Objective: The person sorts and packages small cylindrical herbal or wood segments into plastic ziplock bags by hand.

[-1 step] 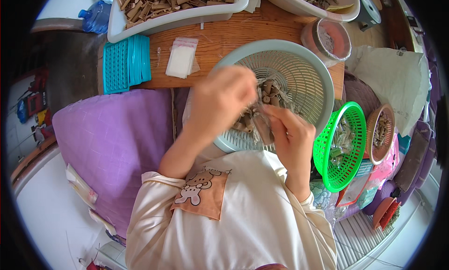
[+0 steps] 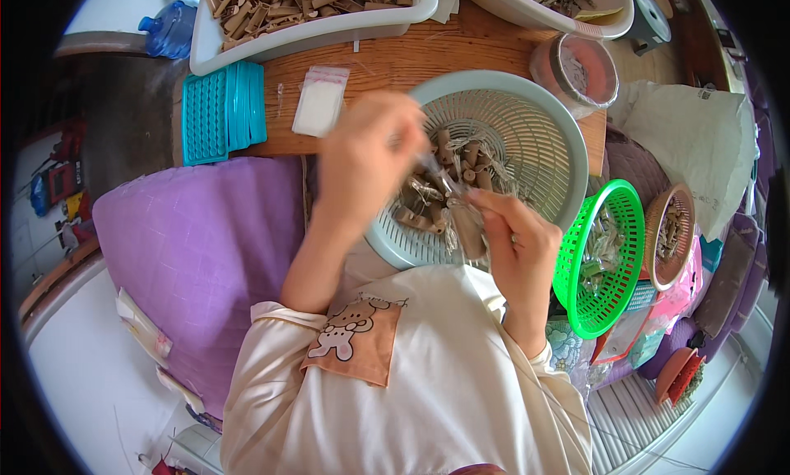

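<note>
My left hand (image 2: 370,158), blurred by motion, is closed over the left side of a grey-green colander (image 2: 539,137). From its fingertips a clear plastic strip (image 2: 443,177) stretches down to my right hand (image 2: 522,238). That hand pinches a clear plastic bag (image 2: 469,228) at its top, with a brown tube-shaped piece inside it, near the colander's front rim. Whether the strip is part of the bag I cannot tell. Below my hands the colander holds brown tube pieces (image 2: 471,154) and crumpled clear wrappers (image 2: 494,166).
A white tub (image 2: 309,43) of brown pieces stands at the back left, near turquoise ridged trays (image 2: 222,117) and small clear bags (image 2: 319,103). On the right are a green basket (image 2: 568,269), a peach basket (image 2: 687,220) and a pinkish bucket (image 2: 576,76). A purple cushion (image 2: 197,253) lies left.
My left hand has moved left and slightly up, away from my right hand, and the clear plastic between them shows longer. The right hand has hardly moved.
</note>
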Available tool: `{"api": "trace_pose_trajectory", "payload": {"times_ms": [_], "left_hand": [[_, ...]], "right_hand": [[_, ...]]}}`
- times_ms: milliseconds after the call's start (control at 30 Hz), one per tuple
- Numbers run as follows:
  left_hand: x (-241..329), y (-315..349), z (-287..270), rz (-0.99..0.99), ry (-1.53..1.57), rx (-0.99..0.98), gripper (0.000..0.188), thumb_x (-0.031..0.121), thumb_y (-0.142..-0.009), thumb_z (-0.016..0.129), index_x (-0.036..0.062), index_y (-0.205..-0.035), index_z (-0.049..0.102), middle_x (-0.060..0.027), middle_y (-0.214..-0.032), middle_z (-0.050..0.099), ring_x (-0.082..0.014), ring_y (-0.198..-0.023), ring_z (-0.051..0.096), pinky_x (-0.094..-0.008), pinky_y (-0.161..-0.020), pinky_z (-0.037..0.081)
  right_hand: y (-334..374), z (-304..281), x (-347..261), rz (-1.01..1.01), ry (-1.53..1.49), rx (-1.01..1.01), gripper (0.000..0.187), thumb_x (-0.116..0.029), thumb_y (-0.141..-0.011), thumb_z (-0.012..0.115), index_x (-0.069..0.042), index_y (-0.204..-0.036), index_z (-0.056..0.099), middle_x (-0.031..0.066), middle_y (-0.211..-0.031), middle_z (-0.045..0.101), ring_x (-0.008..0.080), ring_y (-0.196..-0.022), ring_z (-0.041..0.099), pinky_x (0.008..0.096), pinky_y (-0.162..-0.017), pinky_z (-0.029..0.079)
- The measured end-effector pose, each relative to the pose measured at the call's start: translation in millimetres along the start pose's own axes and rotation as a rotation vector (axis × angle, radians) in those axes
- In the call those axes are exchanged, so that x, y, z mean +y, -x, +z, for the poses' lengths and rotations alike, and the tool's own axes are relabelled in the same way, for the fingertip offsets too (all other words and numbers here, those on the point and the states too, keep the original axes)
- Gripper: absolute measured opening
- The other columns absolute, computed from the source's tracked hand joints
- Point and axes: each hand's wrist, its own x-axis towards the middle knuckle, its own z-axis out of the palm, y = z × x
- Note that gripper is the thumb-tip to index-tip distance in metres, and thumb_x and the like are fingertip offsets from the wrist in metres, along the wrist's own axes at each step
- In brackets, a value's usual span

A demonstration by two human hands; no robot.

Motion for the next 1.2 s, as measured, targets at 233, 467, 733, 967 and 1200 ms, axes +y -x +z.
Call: {"api": "trace_pose_trajectory", "payload": {"times_ms": [233,467,733,967,1200], "left_hand": [[8,18,2,-0.057,1.346,-0.169,0.013,-0.004,-0.076,0.031,0.0024,-0.083,0.040,-0.0050,-0.062,0.046,-0.0075,-0.048,0.037,-0.0217,-0.046,0.034],[16,36,18,-0.205,1.259,-0.323,0.037,0.039,-0.079,0.046,0.0039,-0.069,0.047,0.0003,-0.053,0.039,-0.0057,-0.044,0.029,-0.0225,-0.040,0.024],[32,25,11,0.223,0.479,-0.129,0.013,0.011,-0.070,0.063,0.0078,-0.070,0.050,0.0012,-0.050,0.038,-0.0118,-0.038,0.036,-0.0254,-0.038,0.030],[21,18,-5,0.743,-0.066,-0.127,0.018,0.027,-0.071,0.063,0.0138,-0.069,0.052,0.0047,-0.050,0.033,-0.0076,-0.043,0.040,-0.0209,-0.038,0.028],[-47,-76,-113,0.054,-0.020,0.146,0.026,0.018,-0.085,0.041,0.0062,-0.066,0.054,-0.0020,-0.054,0.046,-0.0105,-0.053,0.047,-0.0278,-0.047,0.036]], "right_hand": [[4,-8,20,0.130,-0.627,0.053,0.013,-0.004,-0.083,0.050,0.001,-0.091,0.060,0.0083,-0.090,0.054,0.0115,-0.070,0.048,0.0221,-0.059,0.037],[6,4,34,-0.005,-1.279,0.010,0.025,-0.023,-0.083,0.054,0.001,-0.089,0.060,0.0057,-0.079,0.049,0.0133,-0.071,0.042,0.0246,-0.063,0.033],[8,5,17,0.388,-1.591,0.002,0.020,-0.020,-0.081,0.055,-0.001,-0.077,0.057,0.0083,-0.079,0.051,0.0168,-0.071,0.050,0.0268,-0.061,0.041],[5,18,31,0.265,-2.017,-0.202,0.019,-0.015,-0.076,0.044,-0.008,-0.060,0.037,0.0055,-0.068,0.037,0.0184,-0.059,0.039,0.0342,-0.055,0.041],[44,-92,119,0.562,-1.194,1.090,0.012,-0.013,-0.080,0.057,-0.005,-0.072,0.052,0.0069,-0.079,0.058,0.0154,-0.069,0.056,0.0296,-0.064,0.050]]}}
